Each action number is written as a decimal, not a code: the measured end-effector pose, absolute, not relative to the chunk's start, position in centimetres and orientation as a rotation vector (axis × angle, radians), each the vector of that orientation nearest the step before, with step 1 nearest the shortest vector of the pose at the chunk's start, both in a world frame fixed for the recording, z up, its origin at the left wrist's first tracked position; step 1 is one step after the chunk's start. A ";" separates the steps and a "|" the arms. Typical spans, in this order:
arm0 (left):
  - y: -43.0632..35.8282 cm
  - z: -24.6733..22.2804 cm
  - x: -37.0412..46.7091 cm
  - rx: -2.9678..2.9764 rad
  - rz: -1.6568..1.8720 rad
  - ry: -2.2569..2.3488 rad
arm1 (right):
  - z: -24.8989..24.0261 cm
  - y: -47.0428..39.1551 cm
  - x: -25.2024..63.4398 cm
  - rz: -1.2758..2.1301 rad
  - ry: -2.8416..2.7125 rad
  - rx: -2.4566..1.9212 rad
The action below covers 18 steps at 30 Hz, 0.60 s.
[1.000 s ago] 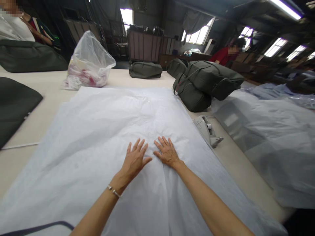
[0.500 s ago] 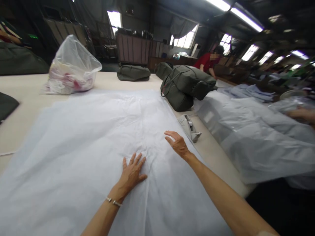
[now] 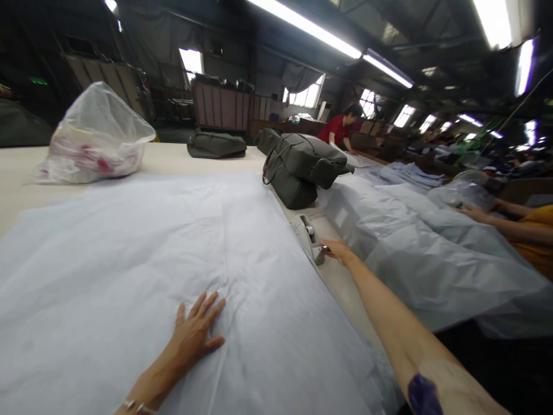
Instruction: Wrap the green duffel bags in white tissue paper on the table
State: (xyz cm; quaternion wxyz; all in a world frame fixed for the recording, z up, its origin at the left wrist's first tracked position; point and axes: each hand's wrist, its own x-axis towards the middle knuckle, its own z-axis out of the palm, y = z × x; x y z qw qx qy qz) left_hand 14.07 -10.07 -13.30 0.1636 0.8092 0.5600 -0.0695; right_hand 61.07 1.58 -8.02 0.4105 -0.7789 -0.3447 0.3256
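Observation:
My left hand (image 3: 196,331) lies flat with its fingers spread on a large white plastic sheet (image 3: 142,248), beside a lengthwise crease. The sheet is thin, wrinkled and spread over the table. My right hand (image 3: 339,251) reaches past the sheet's right edge, fingers drawn together at the near end of a pale grey tape dispenser (image 3: 307,233) with dark marks written on its side. Anything pinched between those fingertips is too small to make out. The dispenser stands on the table, right against the sheet's edge.
Dark green fabric bags (image 3: 306,161) are piled beyond the dispenser, and another dark bag (image 3: 216,145) lies at the back. A clear plastic bag (image 3: 99,138) stands back left. Translucent plastic sheeting (image 3: 432,242) covers the right side. Co-workers in red (image 3: 334,128) and yellow (image 3: 540,236) are nearby.
My right hand has moved from above the sheet to the tape dispenser on the right, and its fingers have closed there. My left hand stays flat on the sheet. The view has turned right.

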 end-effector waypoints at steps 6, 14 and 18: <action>-10.4 -11.8 14.4 2.229 -0.212 1.586 | -8.8 1.6 60.7 0.827 -0.757 -1.888; -10.9 -11.7 14.2 2.222 -0.154 1.564 | -9.6 -3.0 61.8 0.776 -0.835 -1.908; -10.9 -11.5 14.3 2.232 -0.155 1.549 | -10.4 -3.5 62.3 0.705 -0.929 -2.079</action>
